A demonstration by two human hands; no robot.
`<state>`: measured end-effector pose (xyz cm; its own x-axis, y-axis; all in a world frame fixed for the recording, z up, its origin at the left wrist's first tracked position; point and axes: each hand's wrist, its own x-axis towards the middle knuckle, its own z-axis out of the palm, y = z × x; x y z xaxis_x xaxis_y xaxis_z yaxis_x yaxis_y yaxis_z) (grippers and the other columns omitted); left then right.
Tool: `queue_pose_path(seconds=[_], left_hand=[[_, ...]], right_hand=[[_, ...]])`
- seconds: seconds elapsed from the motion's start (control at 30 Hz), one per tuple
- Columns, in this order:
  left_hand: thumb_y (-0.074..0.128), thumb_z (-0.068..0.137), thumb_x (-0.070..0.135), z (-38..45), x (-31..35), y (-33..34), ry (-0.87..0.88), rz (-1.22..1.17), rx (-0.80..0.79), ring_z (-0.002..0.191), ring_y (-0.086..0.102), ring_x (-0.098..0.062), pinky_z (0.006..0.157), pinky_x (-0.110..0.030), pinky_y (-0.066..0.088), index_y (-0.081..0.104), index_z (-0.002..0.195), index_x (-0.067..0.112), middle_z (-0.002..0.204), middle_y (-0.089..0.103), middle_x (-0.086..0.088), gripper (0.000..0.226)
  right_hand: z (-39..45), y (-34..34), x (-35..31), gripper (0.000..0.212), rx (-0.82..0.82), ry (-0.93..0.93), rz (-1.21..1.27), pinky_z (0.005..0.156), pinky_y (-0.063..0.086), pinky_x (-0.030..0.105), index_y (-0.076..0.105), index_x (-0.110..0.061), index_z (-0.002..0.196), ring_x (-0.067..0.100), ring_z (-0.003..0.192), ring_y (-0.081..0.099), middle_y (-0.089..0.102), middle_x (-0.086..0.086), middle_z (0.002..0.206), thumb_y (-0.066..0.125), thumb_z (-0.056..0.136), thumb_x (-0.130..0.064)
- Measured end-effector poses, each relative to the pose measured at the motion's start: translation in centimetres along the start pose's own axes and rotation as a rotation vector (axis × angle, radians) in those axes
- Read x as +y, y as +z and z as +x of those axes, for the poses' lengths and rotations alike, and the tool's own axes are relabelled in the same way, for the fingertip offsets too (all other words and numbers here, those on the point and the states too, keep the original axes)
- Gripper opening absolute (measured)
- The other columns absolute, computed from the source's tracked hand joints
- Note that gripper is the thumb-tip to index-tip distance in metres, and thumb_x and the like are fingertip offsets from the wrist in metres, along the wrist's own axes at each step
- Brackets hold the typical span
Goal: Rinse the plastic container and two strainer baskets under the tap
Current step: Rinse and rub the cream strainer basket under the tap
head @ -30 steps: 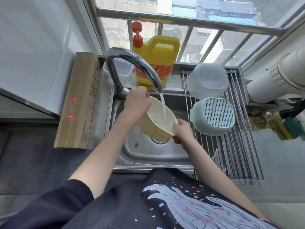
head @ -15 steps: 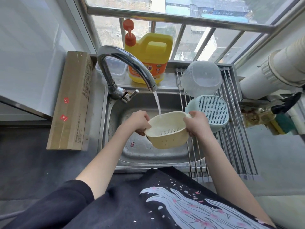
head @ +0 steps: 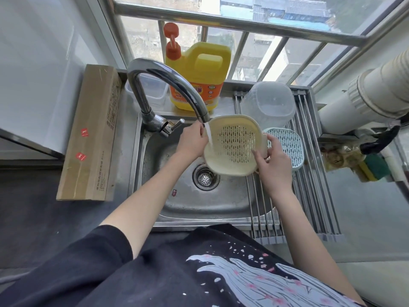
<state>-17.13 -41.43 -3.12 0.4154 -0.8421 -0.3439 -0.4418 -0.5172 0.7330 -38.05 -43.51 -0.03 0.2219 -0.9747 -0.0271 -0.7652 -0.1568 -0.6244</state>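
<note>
**Cream strainer basket held under running tap**

A person's left hand (head: pixel 192 141) and right hand (head: pixel 272 160) grip opposite rims of a cream strainer basket (head: pixel 235 144), fingers curled round its edges, tilting it over the sink (head: pixel 188 202) as water from the tap (head: pixel 168 85) strikes its left inner wall. A blue strainer basket (head: pixel 286 147) and clear plastic container (head: pixel 269 104) lie upturned on the drying rack (head: pixel 314 191) at the sink's right edge.

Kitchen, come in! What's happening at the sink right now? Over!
Both hands, left and right, gripping cream strainer under running tap. Blue strainer, clear container on rack. Nothing blocking.
</note>
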Motion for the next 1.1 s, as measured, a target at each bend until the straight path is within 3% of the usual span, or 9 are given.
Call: queue_pose_path(seconds=[0.1, 0.27, 0.47, 0.57, 0.67, 0.77, 0.83, 1.0, 1.1], left_hand=[[0.054, 0.091, 0.02, 0.0, 1.1, 0.0, 0.067, -0.006, 0.113, 0.078, 0.059, -0.033, 0.074, -0.04, 0.05, 0.048, 0.08, 0.008, 0.083, 0.062, -0.016, 0.017], [0.059, 0.091, 0.031, -0.9, 1.7, -0.6, 0.199, -0.084, 0.237, 0.075, 0.05, -0.026, 0.064, -0.029, 0.033, 0.05, 0.085, 0.009, 0.078, 0.053, -0.008, 0.025], [0.056, 0.09, 0.016, -1.9, 1.9, -1.4, 0.248, 0.043, 0.223, 0.085, 0.059, -0.034, 0.069, -0.033, 0.041, 0.054, 0.099, 0.004, 0.091, 0.064, -0.016, 0.016], [0.053, 0.088, 0.011, -1.7, 1.6, -2.5, 0.164, 0.038, 0.15, 0.078, 0.05, -0.026, 0.067, -0.032, 0.036, 0.051, 0.099, 0.01, 0.081, 0.055, -0.003, 0.011], [0.053, 0.089, 0.019, -0.9, 0.8, -3.7, 0.086, -0.05, -0.082, 0.071, 0.047, -0.016, 0.056, -0.027, 0.036, 0.061, 0.101, 0.017, 0.071, 0.049, 0.008, 0.015], [0.052, 0.088, 0.024, -0.6, 0.1, -4.1, 0.033, -0.101, -0.266, 0.069, 0.051, -0.016, 0.055, -0.025, 0.042, 0.071, 0.093, 0.013, 0.072, 0.056, 0.003, 0.022], [0.048, 0.086, 0.039, -0.6, -0.3, -4.1, 0.037, -0.091, -0.294, 0.084, 0.055, -0.018, 0.072, -0.032, 0.046, 0.072, 0.094, 0.013, 0.09, 0.064, 0.001, 0.036], [0.036, 0.094, 0.052, -0.6, -1.3, -3.6, 0.137, 0.029, -0.282, 0.086, 0.053, -0.034, 0.078, -0.042, 0.041, 0.061, 0.068, 0.025, 0.079, 0.058, -0.018, 0.045], [0.035, 0.096, 0.053, -0.7, -2.0, -3.5, 0.145, 0.137, -0.296, 0.107, 0.044, -0.037, 0.095, -0.045, 0.035, 0.056, 0.064, 0.021, 0.103, 0.051, -0.026, 0.05]], right_hand=[[-0.3, 1.0, 1.1, 0.042, -0.035, 0.108, 0.095, 0.068, 0.058, 0.049, 0.038, -0.026, 0.126, 0.026, 0.077, 0.069, 0.063, 0.0, 0.095, 0.06, 0.092, -0.017], [-1.1, 3.1, 0.6, 0.052, -0.177, 0.377, 0.398, 0.053, 0.058, 0.022, 0.029, -0.019, 0.133, 0.02, 0.073, 0.068, 0.054, 0.01, 0.116, 0.056, 0.093, -0.002], [-1.7, 6.8, 0.0, 0.056, -0.289, 0.645, 0.661, 0.052, 0.057, 0.028, 0.024, -0.026, 0.142, 0.027, 0.087, 0.067, 0.047, 0.012, 0.13, 0.046, 0.095, -0.006], [-1.8, 5.6, 0.2, 0.063, -0.266, 0.561, 0.609, 0.048, 0.054, 0.028, 0.027, -0.039, 0.142, 0.023, 0.073, 0.063, 0.056, 0.013, 0.109, 0.047, 0.091, -0.008], [-1.5, 4.7, 0.7, 0.038, -0.326, 0.505, 0.579, 0.037, 0.037, 0.021, 0.056, -0.024, 0.122, 0.013, 0.047, 0.045, 0.056, 0.01, 0.08, 0.038, 0.093, -0.008], [-1.3, 4.3, 0.8, 0.035, -0.467, 0.758, 0.824, 0.032, 0.018, 0.013, 0.065, -0.008, 0.083, 0.006, 0.031, 0.022, 0.037, -0.002, 0.05, 0.033, 0.094, -0.003], [-1.3, 4.0, 0.9, 0.039, -0.6, 0.991, 1.077, 0.027, 0.013, 0.01, 0.046, -0.009, 0.058, 0.003, 0.024, 0.02, 0.03, -0.004, 0.04, 0.03, 0.093, 0.001], [-1.3, 3.9, 2.2, 0.035, -0.607, 1.337, 1.546, 0.026, 0.018, 0.008, 0.044, -0.006, 0.043, 0.005, 0.019, 0.029, 0.031, -0.001, 0.035, 0.044, 0.078, -0.002], [-1.0, 4.1, 3.2, 0.036, -0.536, 1.433, 1.625, 0.025, 0.021, 0.009, 0.044, -0.004, 0.043, 0.007, 0.018, 0.031, 0.033, 0.0, 0.033, 0.048, 0.078, -0.004]])
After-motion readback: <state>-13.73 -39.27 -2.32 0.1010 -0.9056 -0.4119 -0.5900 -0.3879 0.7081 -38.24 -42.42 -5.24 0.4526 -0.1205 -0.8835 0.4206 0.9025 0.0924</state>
